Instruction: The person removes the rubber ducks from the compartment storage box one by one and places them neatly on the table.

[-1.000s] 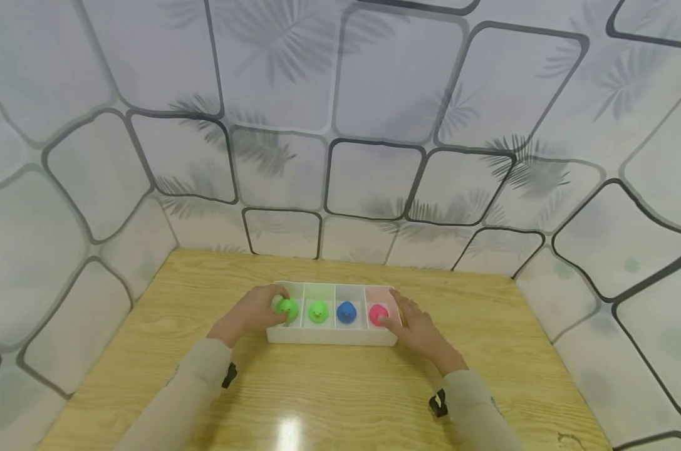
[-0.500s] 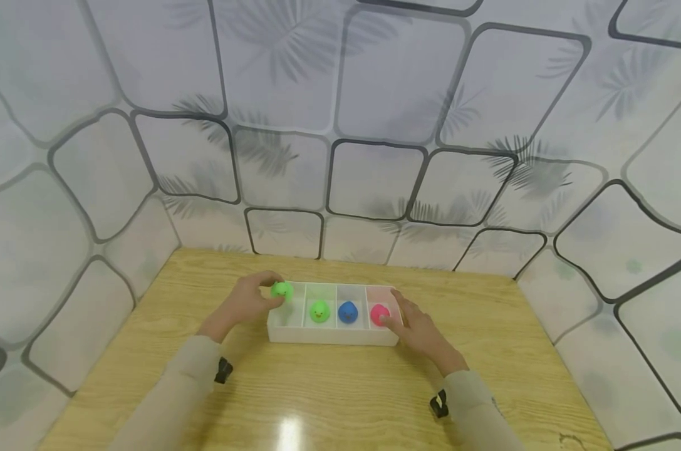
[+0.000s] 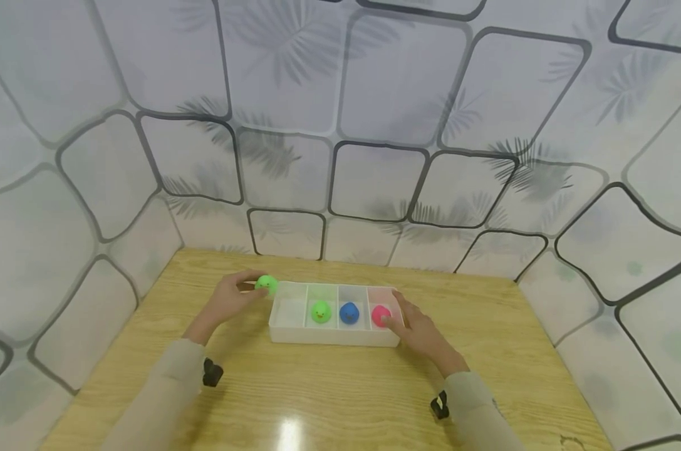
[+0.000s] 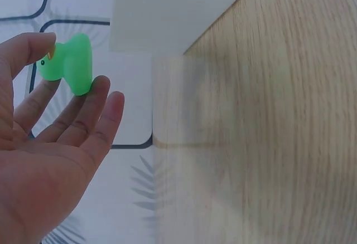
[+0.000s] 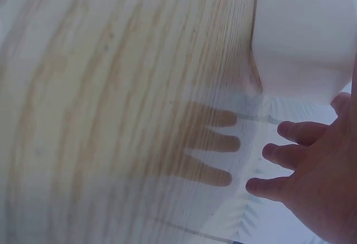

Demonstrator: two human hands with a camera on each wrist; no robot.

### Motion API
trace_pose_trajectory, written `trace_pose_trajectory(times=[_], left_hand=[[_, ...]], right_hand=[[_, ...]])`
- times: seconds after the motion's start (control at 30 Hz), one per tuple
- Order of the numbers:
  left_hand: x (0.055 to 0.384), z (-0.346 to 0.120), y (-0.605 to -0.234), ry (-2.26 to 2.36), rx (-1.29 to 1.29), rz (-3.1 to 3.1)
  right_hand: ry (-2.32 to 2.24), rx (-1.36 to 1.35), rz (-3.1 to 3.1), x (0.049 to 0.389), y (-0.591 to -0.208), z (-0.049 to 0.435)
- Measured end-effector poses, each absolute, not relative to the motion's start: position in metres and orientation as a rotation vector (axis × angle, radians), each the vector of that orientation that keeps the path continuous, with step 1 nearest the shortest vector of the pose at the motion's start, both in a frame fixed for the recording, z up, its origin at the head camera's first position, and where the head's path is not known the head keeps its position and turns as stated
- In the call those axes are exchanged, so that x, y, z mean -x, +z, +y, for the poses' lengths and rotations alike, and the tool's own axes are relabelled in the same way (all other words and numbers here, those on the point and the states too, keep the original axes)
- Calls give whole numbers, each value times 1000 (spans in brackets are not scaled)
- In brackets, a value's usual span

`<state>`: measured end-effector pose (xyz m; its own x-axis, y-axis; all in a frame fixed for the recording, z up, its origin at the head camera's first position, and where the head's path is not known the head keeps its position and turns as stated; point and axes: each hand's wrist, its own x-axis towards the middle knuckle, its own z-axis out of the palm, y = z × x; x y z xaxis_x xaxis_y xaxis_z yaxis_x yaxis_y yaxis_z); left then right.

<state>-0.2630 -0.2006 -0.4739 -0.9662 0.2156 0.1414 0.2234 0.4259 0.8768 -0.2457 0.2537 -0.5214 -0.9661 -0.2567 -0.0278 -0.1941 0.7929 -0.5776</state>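
Observation:
Just beyond the box's left end, my left hand (image 3: pixel 227 300) pinches a bright green toy duck (image 3: pixel 267 284) between thumb and fingers. In the left wrist view that green duck (image 4: pixel 78 64) is above the table, its orange beak beside a fingertip. A white divided box (image 3: pixel 334 336) sits on the table; its leftmost compartment is bare. A second green duck (image 3: pixel 320 312), a blue duck (image 3: pixel 349 313) and a pink duck (image 3: pixel 380 313) occupy the others. My right hand (image 3: pixel 421 332) rests at the box's right end, thumb over the wall and overlapping the pink duck. Three fingers (image 5: pixel 284 156) extend outside, spread.
The wooden table (image 3: pixel 340 401) extends in front of and to both sides of the box. Pale patterned walls (image 3: pixel 374 181) enclose its back and sides. Black wrist-camera mounts (image 3: pixel 212 372) hang below both sleeves.
My left hand has lifted the green duck out of the leftmost compartment and carried it left and back, past the box's edge. My right hand has stayed put.

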Motion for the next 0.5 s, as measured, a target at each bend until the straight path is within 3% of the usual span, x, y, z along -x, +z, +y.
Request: trace_pose_trajectory(times=[0.5], left_hand=[[260, -223, -490, -1636, 330, -2677]], right_hand=[[-927, 360, 2869, 245, -523, 253]])
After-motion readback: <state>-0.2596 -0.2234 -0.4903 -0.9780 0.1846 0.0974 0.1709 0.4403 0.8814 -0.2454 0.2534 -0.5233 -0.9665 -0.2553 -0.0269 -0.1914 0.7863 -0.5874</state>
